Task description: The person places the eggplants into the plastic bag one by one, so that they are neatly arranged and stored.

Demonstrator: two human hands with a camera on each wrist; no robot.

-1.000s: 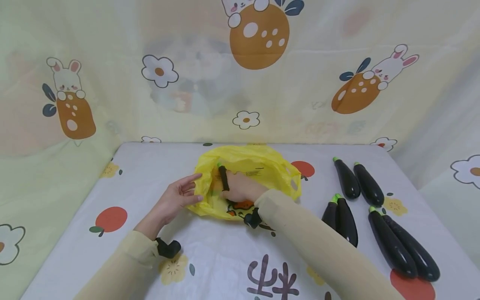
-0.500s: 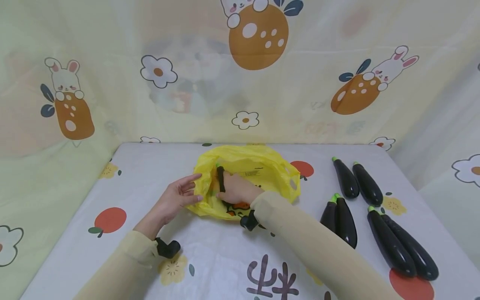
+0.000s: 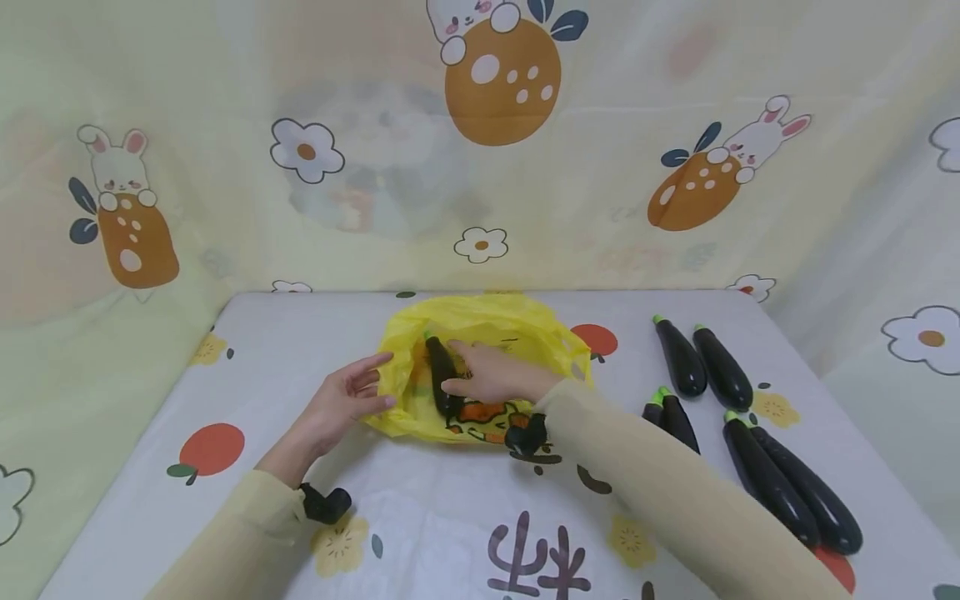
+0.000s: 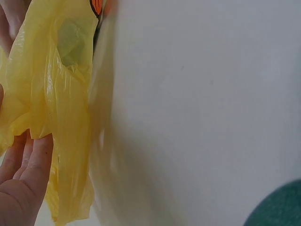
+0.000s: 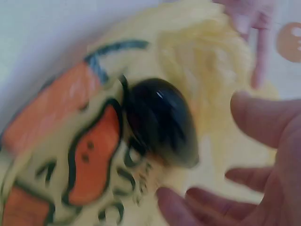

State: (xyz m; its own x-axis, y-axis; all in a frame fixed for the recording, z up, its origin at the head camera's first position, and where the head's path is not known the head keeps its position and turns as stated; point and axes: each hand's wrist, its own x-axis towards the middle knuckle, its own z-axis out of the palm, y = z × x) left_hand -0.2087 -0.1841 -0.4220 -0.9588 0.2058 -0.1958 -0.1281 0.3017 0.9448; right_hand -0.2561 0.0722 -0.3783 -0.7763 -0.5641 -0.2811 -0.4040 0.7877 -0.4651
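Observation:
A yellow plastic bag (image 3: 480, 307) lies on the table with its mouth open toward me. My left hand (image 3: 336, 408) holds its left rim; in the left wrist view, the plastic covers the tips of several left fingers (image 4: 38, 162). Inside the bag, near its left side, lies a dark eggplant (image 3: 441, 371) with a green stem end. My right hand (image 3: 495, 372) is in the bag just right of that eggplant, fingers spread and holding nothing. In the right wrist view, a gap separates the eggplant's rounded end (image 5: 160, 120) from the right thumb (image 5: 256, 115).
Several more eggplants lie in pairs on the right: a far pair (image 3: 681, 358), a middle pair (image 3: 677, 421) partly behind my right sleeve (image 3: 645, 458), and a near pair (image 3: 810, 492). A patterned cloth covers the table (image 3: 420, 517); a printed curtain (image 3: 375, 242) hangs behind it.
My right hand has let go of the eggplant and moved slightly right, leaving it lying in the bag. The left hand stays at the bag's rim. The head view has shifted a little.

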